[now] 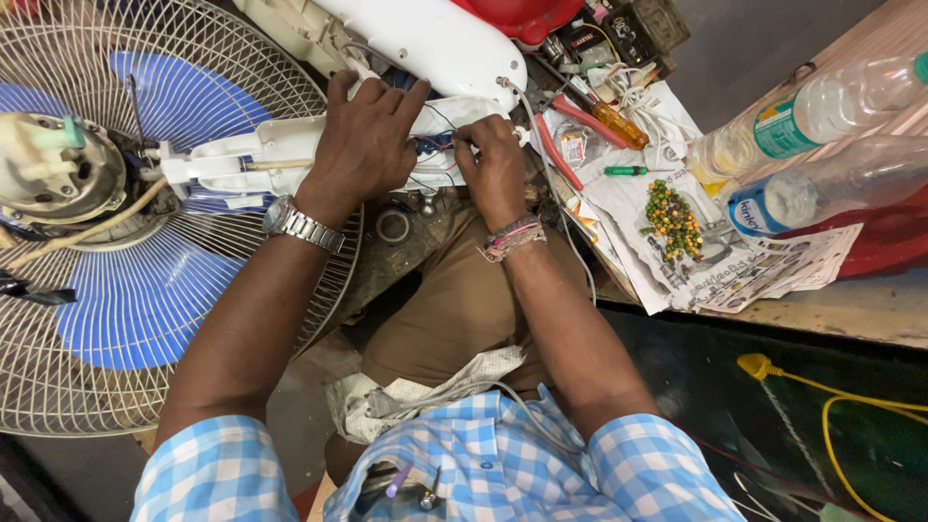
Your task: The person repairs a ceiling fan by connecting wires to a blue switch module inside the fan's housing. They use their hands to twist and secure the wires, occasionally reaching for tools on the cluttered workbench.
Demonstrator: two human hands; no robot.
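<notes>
Gripping the white plastic fan neck housing (pixel 290 155), the left hand (pixel 362 135) has its fingers (pixel 387 97) curled over the housing's top. Right hand (pixel 495 164) fingers (pixel 466 145) are pinched together on thin red and blue wires (pixel 432 145) inside the open housing, just beside the left hand. Left of both hands lies the blue-bladed fan with round wire guard (pixel 145 290). Right of the right hand, on the worktop (pixel 851 309), lie an orange-handled screwdriver (pixel 619 124), printed newspaper (pixel 715 261) and two clear plastic bottles (pixel 812 145).
</notes>
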